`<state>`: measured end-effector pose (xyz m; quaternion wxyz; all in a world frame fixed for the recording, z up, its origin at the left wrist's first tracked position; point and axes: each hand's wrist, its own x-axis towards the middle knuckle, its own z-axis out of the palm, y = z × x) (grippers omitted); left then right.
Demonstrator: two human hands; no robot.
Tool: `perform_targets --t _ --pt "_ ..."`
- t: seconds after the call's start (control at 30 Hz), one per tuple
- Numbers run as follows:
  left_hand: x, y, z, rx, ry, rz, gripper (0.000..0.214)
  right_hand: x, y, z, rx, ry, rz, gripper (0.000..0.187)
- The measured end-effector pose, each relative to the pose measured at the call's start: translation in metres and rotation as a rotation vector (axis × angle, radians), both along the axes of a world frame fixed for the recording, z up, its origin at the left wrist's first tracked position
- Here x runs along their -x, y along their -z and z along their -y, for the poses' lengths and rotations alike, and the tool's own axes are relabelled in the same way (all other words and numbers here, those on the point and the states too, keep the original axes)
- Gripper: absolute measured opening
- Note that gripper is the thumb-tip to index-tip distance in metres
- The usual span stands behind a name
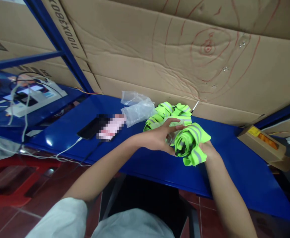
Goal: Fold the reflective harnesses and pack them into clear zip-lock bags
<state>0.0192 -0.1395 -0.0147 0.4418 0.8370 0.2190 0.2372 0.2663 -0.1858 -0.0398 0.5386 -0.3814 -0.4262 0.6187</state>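
My right hand (206, 148) is closed around a rolled-up neon-yellow hi-vis vest (188, 142) with grey reflective stripes, held above the blue table. The roll hides most of its fingers. Close by on the left, my left hand (159, 135) has its fingers curved around a crumpled clear plastic bag (171, 137), right beside the roll's coiled end. Behind my hands, more rolled hi-vis vests (167, 110) lie on the table against the cardboard. Further left lie other clear plastic bags (138, 109).
A blue table (145, 163) runs along a cardboard wall (135, 43). A black phone (90, 129) with a white cable lies left, beside a blurred-out item (111, 127). An open cardboard box (264, 145) stands right. A red stool (18, 195) is at lower left.
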Motion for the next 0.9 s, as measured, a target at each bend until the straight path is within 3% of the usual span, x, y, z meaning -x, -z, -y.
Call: perform_targets --t 0.1,0.23,0.37,0.47,0.57,0.67,0.73,0.9 --pt "0.007 0.001 -0.006 0.084 0.039 0.004 0.105 -0.006 -0.008 0.005 -0.013 -0.049 0.117 0.079" --pt "0.017 0.006 -0.011 0.092 -0.023 -0.028 0.107 -0.012 -0.017 0.001 -0.029 -0.176 0.288 0.072" --pt "0.019 0.007 -0.004 -0.004 -0.009 -0.09 0.109 -0.012 -0.016 -0.004 -0.037 -0.24 0.296 0.056" --pt "0.017 0.008 0.004 -0.181 -0.011 -0.201 0.104 -0.01 -0.01 -0.008 0.004 -0.202 0.278 0.055" --pt "0.016 0.008 0.007 -0.422 -0.117 -0.346 0.088 -0.012 -0.003 -0.013 0.046 -0.169 0.267 0.057" --pt "0.014 0.011 0.004 -0.609 -0.191 -0.462 0.097 -0.015 0.003 -0.018 0.077 -0.123 0.232 0.058" --pt "0.011 0.016 0.001 -0.648 -0.179 -0.501 0.114 -0.018 0.005 -0.02 0.094 -0.057 0.195 0.059" --pt "0.008 0.032 0.001 -0.683 -0.188 -0.534 0.127 -0.018 0.008 -0.023 0.087 0.088 0.169 0.059"
